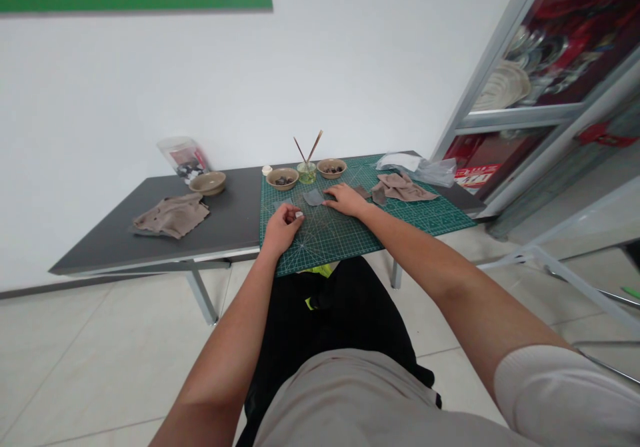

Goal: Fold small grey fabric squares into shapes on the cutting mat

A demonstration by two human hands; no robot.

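My left hand (283, 225) is closed, with a small white object (299, 215) between thumb and fingers; its kind is too small to tell. It rests low over the green cutting mat (325, 233). My right hand (346, 201) lies on the mat with fingers outstretched, the tips beside the edge of a translucent greyish piece (313, 197). Whether they press on it I cannot tell. Another pale translucent piece (283, 203) lies just behind my left hand, partly hidden. A small brown-grey scrap (361, 192) is close to my right wrist.
Behind my hands stand two bowls of small dark pieces, one bowl (283, 179) left and another bowl (331, 168) right of a glass jar (307, 172) with two sticks. Brown cloths (175, 215) and an empty-looking bowl (207, 183) lie left. Crumpled cloth (403, 187) and plastic bags (425, 168) sit right.
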